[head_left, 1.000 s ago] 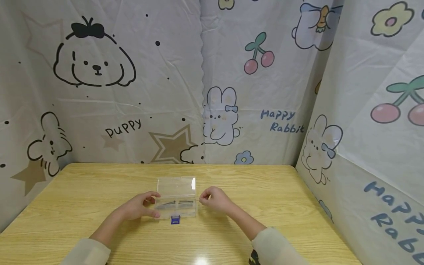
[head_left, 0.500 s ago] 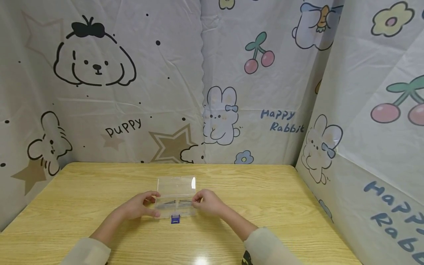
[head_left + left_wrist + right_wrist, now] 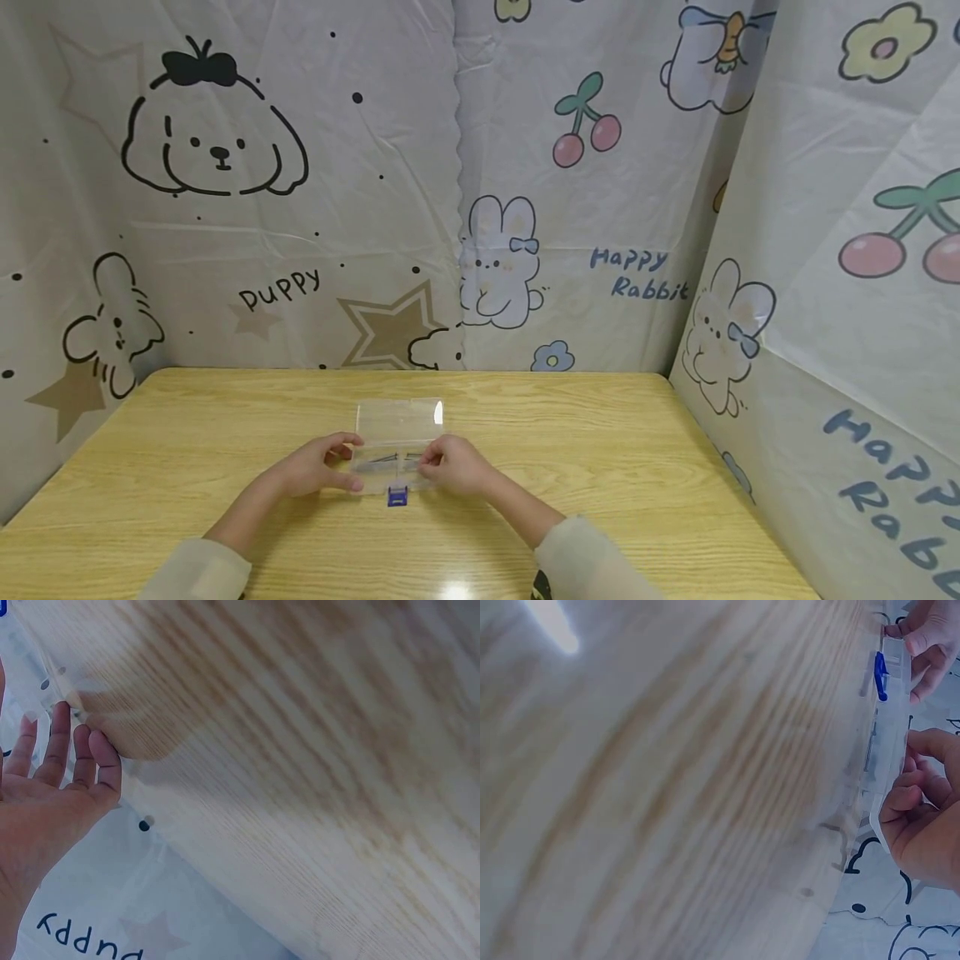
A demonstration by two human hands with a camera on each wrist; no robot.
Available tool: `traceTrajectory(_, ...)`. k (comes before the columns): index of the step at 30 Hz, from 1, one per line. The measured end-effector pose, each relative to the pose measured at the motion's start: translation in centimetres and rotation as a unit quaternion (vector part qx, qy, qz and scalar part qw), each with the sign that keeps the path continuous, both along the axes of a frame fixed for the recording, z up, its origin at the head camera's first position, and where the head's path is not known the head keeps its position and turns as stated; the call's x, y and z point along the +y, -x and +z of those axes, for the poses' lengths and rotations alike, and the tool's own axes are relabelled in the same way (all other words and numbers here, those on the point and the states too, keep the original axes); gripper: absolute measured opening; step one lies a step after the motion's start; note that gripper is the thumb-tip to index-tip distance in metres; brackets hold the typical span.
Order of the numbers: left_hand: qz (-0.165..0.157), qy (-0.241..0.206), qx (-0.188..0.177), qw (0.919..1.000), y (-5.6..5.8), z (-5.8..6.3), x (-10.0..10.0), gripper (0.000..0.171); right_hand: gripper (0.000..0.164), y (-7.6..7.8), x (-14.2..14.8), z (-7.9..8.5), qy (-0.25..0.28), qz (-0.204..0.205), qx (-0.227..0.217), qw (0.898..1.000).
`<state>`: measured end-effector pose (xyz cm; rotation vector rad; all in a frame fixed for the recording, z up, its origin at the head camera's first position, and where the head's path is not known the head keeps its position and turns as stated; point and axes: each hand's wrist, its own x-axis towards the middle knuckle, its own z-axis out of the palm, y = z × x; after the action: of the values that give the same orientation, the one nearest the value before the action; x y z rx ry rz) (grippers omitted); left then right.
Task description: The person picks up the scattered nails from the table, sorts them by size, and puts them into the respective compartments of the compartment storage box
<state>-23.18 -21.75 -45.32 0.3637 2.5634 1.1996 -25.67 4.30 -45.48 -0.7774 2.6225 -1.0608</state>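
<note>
A clear plastic box (image 3: 375,483) with a blue latch (image 3: 397,497) lies on the table, its transparent lid (image 3: 400,419) raised at the back. Thin dark nail-like metal pieces (image 3: 378,460) lie in its left compartment. My left hand (image 3: 318,467) grips the box's left end, thumb at the front and fingers behind. Over the right compartment, my right hand (image 3: 455,465) has thumb and forefinger pinched together. A thin dark tip (image 3: 910,722) pokes out by those fingertips in the right wrist view; the rest of that piece is hidden by the fingers.
The wood-grain table (image 3: 225,417) extends around the box on all sides. Behind it and to the right hang printed cloth sheets (image 3: 375,208) with cartoon animals. Light glares on the table's front (image 3: 455,590).
My right hand has moved left, from beside the box's right end to over the right compartment, covering part of it. The left hand and the box have stayed put.
</note>
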Motion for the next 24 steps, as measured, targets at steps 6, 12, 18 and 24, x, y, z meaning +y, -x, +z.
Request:
traceTrajectory(6,0.005,-0.003,-0.005,1.0000,-0.12,0.18,0.08,0.070,0.009,-0.13,-0.16,0.05,-0.011,-0.001,0.014,1.000)
traceTrajectory(12,0.006,0.000,-0.005,1.0000,-0.21,0.28,0.14,0.070,0.010,-0.26,-0.24,0.09,-0.017,-0.002,0.013,1.000)
traceTrajectory(18,0.006,0.002,-0.006,1.0000,-0.20,0.24,0.12,0.071,0.010,-0.33,-0.34,0.17,-0.019,-0.004,0.020,1.000)
traceTrajectory(24,-0.001,-0.003,-0.006,1.0000,-0.15,0.26,0.09,0.071,0.010,-0.40,-0.41,0.07,-0.030,-0.012,0.033,0.999)
